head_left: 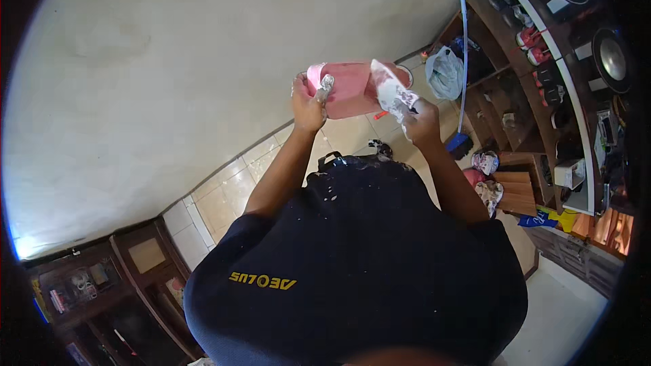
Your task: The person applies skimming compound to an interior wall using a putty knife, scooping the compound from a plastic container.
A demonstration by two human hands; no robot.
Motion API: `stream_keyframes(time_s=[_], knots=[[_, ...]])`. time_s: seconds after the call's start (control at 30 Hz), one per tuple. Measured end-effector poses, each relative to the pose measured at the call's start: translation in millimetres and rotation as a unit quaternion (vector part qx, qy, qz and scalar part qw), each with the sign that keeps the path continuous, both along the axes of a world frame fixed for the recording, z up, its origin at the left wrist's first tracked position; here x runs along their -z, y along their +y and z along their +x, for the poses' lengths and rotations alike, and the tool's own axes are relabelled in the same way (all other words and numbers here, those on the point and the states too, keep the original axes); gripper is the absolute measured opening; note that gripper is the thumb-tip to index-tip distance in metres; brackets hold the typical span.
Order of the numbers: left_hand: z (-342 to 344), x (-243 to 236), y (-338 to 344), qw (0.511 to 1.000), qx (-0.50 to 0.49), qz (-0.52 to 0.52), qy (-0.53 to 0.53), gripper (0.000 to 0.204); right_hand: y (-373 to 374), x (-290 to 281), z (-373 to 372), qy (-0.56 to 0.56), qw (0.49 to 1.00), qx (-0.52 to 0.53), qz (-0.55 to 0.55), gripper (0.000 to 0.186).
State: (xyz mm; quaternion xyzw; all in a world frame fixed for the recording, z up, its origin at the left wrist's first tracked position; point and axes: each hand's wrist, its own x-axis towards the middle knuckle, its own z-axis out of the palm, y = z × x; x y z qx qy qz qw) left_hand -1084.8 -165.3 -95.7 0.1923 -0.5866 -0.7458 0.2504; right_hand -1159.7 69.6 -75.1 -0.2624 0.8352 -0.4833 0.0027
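Near me, the left hand (310, 110) is pinching a pink plastic piece (347, 95) by its edge. The right hand (422, 122) is clutching a white-smeared scraper (388, 87).

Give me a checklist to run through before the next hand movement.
1. Left hand holding the pink plastic piece: ok, at its left end.
2. Right hand holding the flat tool: ok.
3. Flat tool clean: not ok, white smears on it.
4. Left thumb clean: not ok, coated white.
5. Broom apart from both hands: ok, upright by the shelves.
6. Pink plastic piece's underside clean: cannot tell, hidden.
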Motion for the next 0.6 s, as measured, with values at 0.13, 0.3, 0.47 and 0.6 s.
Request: stream_keyframes(time_s=[0.13,0.3,0.47,0.6], knots=[[0.9,6.2,-0.2,0.999,-0.006,-0.033,-0.039,0.044,-2.9,9.8,6.1,-0.15,0.974,0.079,-0.152,0.019],[-0.9,26.4,2.2,1.0,-0.01,-0.005,-0.024,0.036,22.7,9.7,0.8,0.071,0.994,-0.031,-0.073,0.02],[-10.2,47.9,-4.4,0.989,-0.017,0.145,-0.012,0.023,37.4,18.6,9.6,0.24,0.949,-0.188,0.078,0.029],[-7.6,47.1,-6.3,0.968,-0.019,0.246,-0.056,0.027,45.9,22.0,17.8,0.23,0.946,-0.202,0.105,0.03]])
